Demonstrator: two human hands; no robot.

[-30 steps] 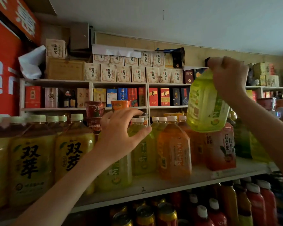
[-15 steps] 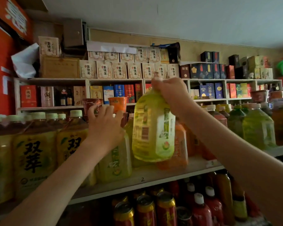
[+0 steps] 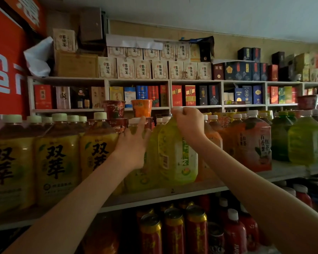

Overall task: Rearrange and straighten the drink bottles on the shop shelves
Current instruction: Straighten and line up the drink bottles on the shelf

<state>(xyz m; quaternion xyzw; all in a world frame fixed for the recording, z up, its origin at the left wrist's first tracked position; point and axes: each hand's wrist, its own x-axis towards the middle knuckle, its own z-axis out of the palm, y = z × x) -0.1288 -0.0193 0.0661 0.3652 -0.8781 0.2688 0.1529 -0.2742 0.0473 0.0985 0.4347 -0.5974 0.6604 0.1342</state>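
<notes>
My right hand (image 3: 188, 121) is shut on the cap and neck of a large yellow-green tea bottle (image 3: 178, 154), which stands upright on the white shelf (image 3: 173, 194) near its front edge. My left hand (image 3: 133, 143) lies flat, fingers apart, against a second yellow-green bottle (image 3: 140, 178) just left of it, with a fingertip up by that bottle's white cap. Orange tea bottles (image 3: 212, 140) stand behind my right wrist. Big yellow-labelled bottles (image 3: 57, 162) fill the shelf to the left.
Red-labelled tea bottles (image 3: 255, 143) and green bottles (image 3: 307, 142) stand to the right on the same shelf. Two noodle cups (image 3: 141, 108) sit behind the bottles. Red cans (image 3: 173, 233) and red bottles (image 3: 234, 230) fill the shelf below. Boxed goods line the wall shelves (image 3: 136, 80) above.
My right hand has carried the yellow-green bottle from the upper right down and left and set it on the shelf. My left hand has shifted up against the neighbouring bottle.
</notes>
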